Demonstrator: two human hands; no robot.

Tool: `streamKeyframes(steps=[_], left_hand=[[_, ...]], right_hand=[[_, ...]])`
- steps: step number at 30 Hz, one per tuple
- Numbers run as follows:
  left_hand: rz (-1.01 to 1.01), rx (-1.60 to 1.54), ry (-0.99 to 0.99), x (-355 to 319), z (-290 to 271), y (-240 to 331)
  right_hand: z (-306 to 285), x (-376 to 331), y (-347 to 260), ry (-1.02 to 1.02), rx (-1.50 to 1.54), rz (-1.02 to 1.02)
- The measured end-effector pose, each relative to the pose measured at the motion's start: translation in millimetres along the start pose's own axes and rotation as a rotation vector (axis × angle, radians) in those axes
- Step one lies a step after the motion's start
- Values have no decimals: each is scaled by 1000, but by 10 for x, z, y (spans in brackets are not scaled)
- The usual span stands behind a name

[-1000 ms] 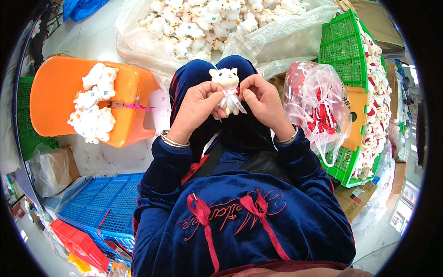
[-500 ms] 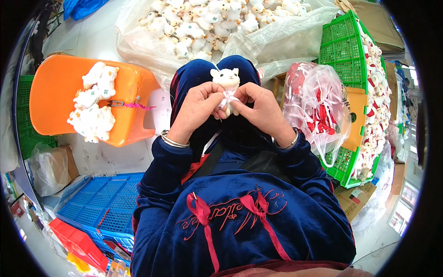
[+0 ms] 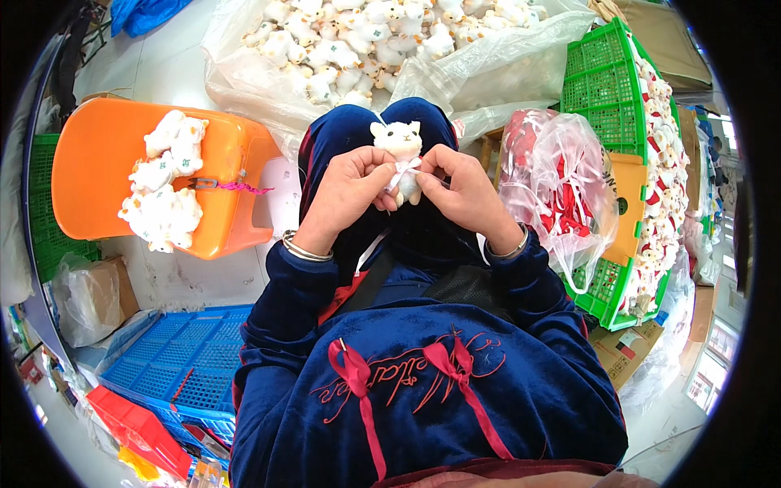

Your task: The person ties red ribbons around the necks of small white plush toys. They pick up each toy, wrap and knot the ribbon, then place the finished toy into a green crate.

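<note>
While the white plush toy (image 3: 398, 141) is held over the knees (image 3: 335, 137), its head beyond the fingers, those of the left hand (image 3: 348, 193) clamp its body beside the pale ribbon bow (image 3: 403, 168), and those of the right hand (image 3: 464, 193) pinch the bow's right end.

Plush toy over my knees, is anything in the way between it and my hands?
Nothing visible blocks either side: your left hand holds the toy by its body, and your right hand seems to pinch the ribbon on the toy's front.
</note>
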State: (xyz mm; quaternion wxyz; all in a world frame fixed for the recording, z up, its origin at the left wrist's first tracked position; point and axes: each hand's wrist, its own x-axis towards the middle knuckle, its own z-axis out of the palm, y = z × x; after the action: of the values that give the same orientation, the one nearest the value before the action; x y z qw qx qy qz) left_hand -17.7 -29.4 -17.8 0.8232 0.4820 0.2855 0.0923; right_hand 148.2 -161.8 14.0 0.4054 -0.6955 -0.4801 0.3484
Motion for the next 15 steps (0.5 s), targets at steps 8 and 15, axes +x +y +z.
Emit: streamKeyframes(steps=[8, 15], left_hand=[[18, -8, -72, 4, -43, -33], [-25, 6, -105, -4, -80, -16]], right_hand=[[16, 19, -9, 49, 101, -6], [81, 63, 77, 141, 275, 90]])
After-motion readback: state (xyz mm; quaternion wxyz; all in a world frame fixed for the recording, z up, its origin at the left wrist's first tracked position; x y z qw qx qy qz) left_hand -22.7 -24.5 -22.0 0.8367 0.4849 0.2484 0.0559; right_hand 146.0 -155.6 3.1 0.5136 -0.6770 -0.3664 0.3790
